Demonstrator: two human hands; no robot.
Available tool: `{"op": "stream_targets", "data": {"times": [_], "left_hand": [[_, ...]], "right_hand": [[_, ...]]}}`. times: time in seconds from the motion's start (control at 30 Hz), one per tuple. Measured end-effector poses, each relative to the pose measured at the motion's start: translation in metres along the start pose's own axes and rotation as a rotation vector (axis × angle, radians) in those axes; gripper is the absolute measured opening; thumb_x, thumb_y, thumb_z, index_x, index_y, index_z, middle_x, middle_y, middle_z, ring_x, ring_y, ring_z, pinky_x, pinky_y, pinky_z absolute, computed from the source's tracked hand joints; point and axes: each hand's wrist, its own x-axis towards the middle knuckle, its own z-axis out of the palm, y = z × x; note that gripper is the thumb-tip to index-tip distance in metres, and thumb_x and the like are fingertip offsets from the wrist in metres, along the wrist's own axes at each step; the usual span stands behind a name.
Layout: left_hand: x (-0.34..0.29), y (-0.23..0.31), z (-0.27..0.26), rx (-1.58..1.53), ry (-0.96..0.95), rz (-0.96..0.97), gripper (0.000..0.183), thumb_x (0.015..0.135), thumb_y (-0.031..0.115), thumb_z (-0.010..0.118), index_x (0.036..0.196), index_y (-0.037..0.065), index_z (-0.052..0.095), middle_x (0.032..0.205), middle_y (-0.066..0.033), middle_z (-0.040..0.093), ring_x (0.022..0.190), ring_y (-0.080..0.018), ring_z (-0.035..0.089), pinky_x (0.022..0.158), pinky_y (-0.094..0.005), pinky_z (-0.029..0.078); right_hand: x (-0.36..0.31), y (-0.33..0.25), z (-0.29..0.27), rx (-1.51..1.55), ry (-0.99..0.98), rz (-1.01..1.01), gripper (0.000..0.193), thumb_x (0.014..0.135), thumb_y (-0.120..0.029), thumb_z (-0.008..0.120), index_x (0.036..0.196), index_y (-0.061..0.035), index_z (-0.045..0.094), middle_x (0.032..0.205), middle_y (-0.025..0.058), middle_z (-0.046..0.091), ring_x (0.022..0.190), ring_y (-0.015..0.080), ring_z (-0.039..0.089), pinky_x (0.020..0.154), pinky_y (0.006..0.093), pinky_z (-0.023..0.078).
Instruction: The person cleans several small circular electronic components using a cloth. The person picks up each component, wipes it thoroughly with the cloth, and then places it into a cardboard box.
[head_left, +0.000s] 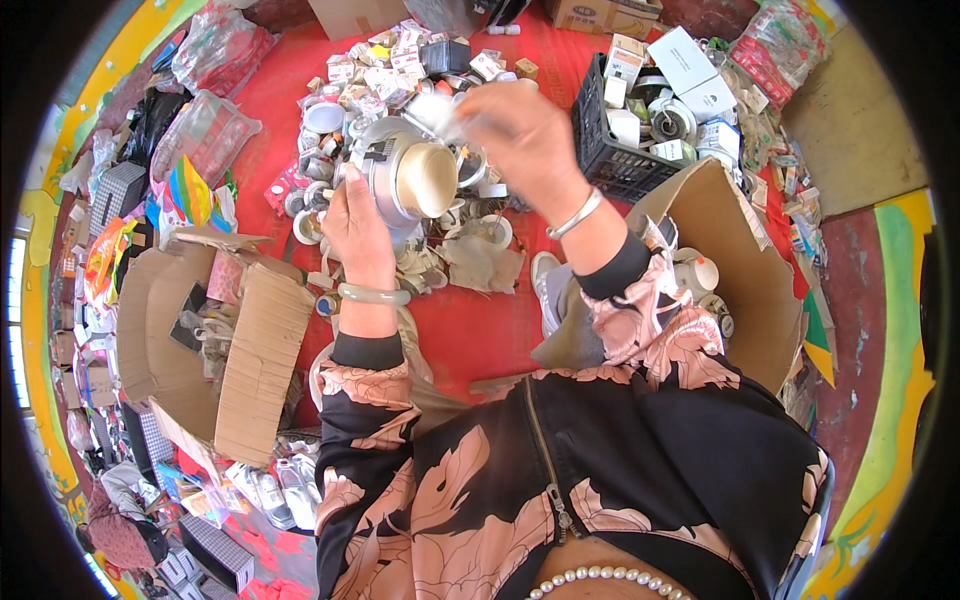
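Observation:
My left hand (pixel 357 228) grips a silver round lamp fitting (pixel 392 178) with a cream domed face, holding it up over the heap. The thumb lies along its near side. My right hand (pixel 528 145) is raised just to the right of the fitting, its fingers bent and smeared by motion. A blurred whitish piece (pixel 432 112) shows by the right fingertips; whether they hold it I cannot tell. Below both hands spreads a heap of loose lamp parts and small boxes (pixel 400 75) on a red sheet (pixel 480 340).
A black plastic crate (pixel 610 165) of boxes and lamps stands at the far right. Open cardboard boxes flank me: one at the left (pixel 262 360), one at the right (pixel 745 240), both with parts inside. Plastic-wrapped packs (pixel 205 140) and small goods line the left side.

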Motion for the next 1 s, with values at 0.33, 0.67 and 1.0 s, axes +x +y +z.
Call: {"op": "stream_targets", "data": {"times": [0.33, 0.67, 1.0], "left_hand": [[-0.01, 0.007, 0.002, 0.339, -0.103, 0.322, 0.034, 0.092, 0.027, 0.048, 0.086, -0.004, 0.061, 0.062, -0.0067, 0.057, 0.057, -0.0106, 0.047, 0.054, -0.0263, 0.041], [0.005, 0.004, -0.001, -0.519, 0.03, -0.267, 0.037, 0.095, 0.024, 0.038, 0.114, -0.008, 0.046, 0.111, -0.016, 0.055, 0.097, -0.0237, 0.058, 0.082, -0.0354, 0.049], [0.013, -0.023, -0.009, -0.716, 0.169, -0.641, 0.039, 0.097, 0.024, 0.026, 0.125, 0.0, 0.038, 0.127, -0.0171, 0.045, 0.114, -0.03, 0.047, 0.096, -0.0473, 0.039]], "right_hand": [[-0.01, 0.013, 0.02, -0.108, -0.305, -0.104, 0.016, 0.063, 0.006, 0.056, 0.075, -0.0019, 0.063, 0.079, 0.0091, 0.064, 0.076, 0.0244, 0.06, 0.069, 0.0333, 0.048], [-0.021, 0.017, 0.033, 0.013, -0.125, 0.426, 0.02, 0.082, -0.006, 0.052, 0.098, -0.0058, 0.064, 0.087, 0.0158, 0.065, 0.077, 0.0239, 0.064, 0.069, 0.0299, 0.049], [-0.05, -0.003, 0.064, -0.363, -0.075, 0.019, 0.027, 0.077, -0.002, 0.049, 0.103, -0.0046, 0.056, 0.095, 0.0139, 0.062, 0.086, 0.0268, 0.06, 0.077, 0.0373, 0.044]]}}
